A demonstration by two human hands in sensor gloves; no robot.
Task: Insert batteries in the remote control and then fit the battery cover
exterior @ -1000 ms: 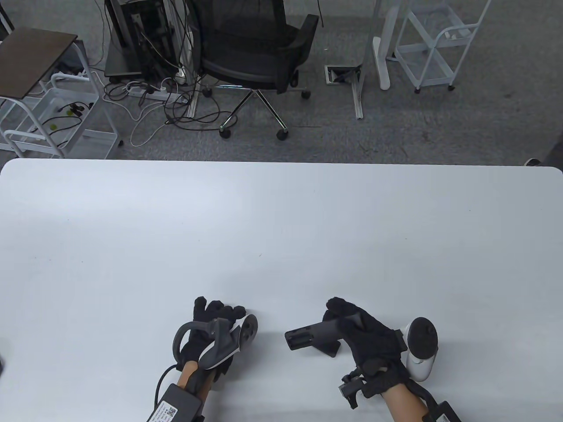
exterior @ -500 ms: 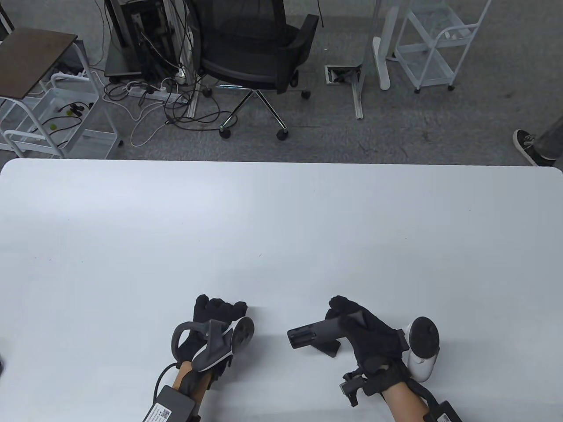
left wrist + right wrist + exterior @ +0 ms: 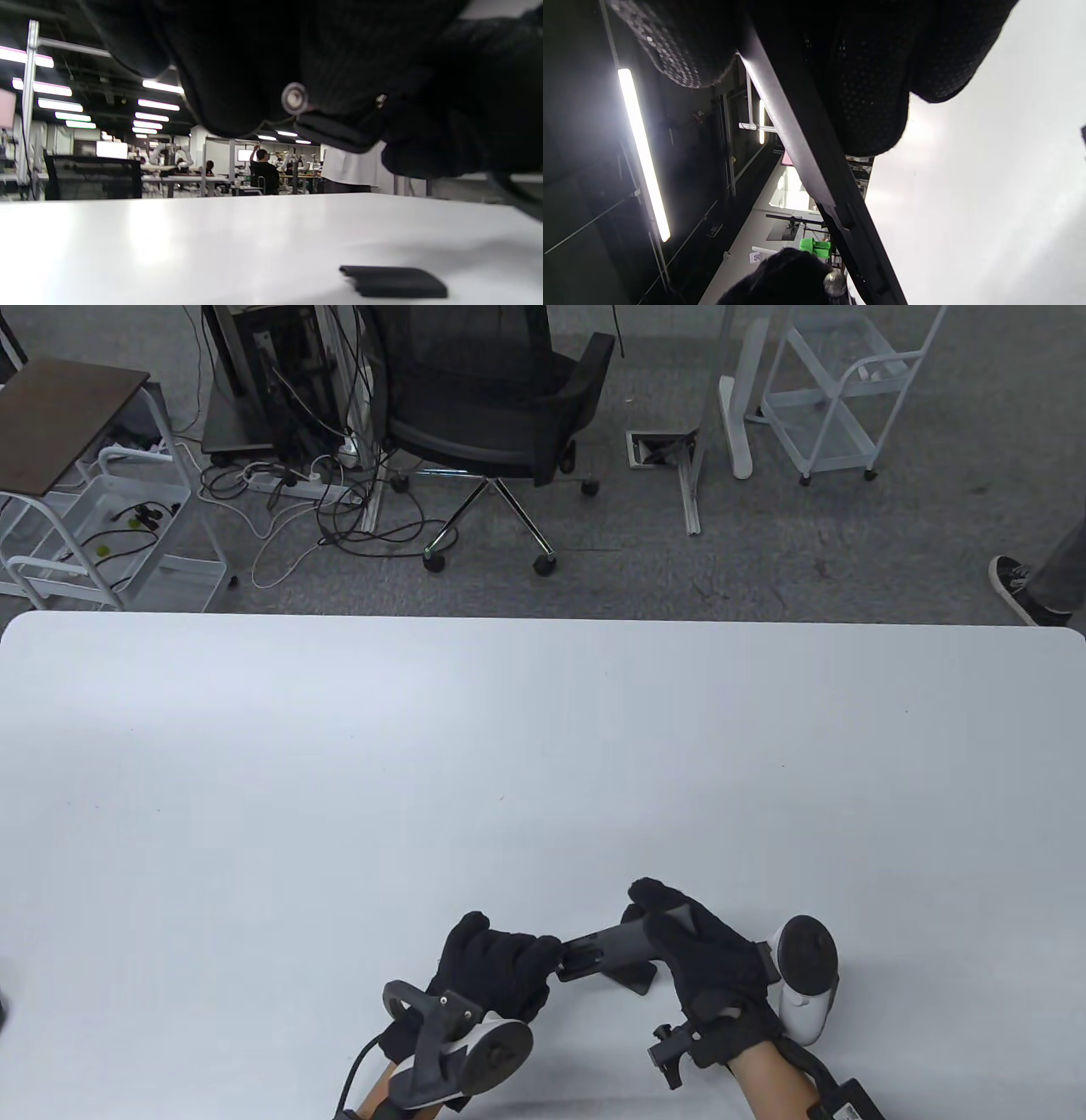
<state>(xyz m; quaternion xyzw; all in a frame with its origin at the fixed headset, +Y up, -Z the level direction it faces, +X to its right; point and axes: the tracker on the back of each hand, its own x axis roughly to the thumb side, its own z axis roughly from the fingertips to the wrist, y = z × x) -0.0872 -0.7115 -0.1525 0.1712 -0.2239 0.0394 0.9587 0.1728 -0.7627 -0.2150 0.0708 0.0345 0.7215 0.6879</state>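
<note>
Near the table front edge, your right hand grips the remote; your left hand pinches 1 battery at its open end.

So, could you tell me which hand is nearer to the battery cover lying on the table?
Right. The right hand holds the remote directly above the cover; the left hand is at the remote's open end, off to the cover's left.

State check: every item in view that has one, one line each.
Dark grey remote control: held off the table, battery bay open.
Flat black battery cover: lying loose on the white table.
Silver-tipped battery: pinched by left hand at the bay.
Right hand: grips remote.
</note>
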